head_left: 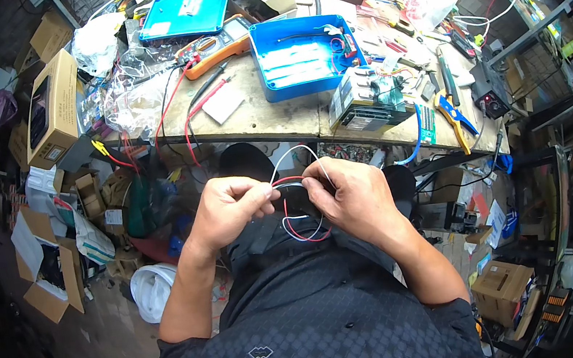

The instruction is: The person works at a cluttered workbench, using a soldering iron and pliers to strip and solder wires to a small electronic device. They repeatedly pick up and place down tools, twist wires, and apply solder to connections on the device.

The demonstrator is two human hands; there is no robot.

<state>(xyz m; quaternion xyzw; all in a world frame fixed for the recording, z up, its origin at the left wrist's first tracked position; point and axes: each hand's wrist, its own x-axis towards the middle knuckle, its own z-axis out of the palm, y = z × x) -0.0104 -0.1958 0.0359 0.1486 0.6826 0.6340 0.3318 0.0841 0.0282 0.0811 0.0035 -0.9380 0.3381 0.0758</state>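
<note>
Over my lap, in front of the bench edge, my left hand (232, 208) pinches one part of a thin red and white wire (291, 179). My right hand (351, 188) grips the same wire a short way to the right, thumb and fingers closed. Between the two hands the red strand runs nearly straight, while a white strand arcs up above them. Below, a loose loop of red and white wire (309, 239) hangs against my dark clothing. The wire's ends are hidden in my fingers or too small to make out.
On the wooden bench (271, 121) stand an open blue box (264, 72), its blue lid (184, 14), an orange multimeter (216, 51) and a battery pack (367, 100). Blue and yellow wire strippers (455, 118) overhang the right edge. Cartons (51, 109) and a white bucket (152, 291) stand left.
</note>
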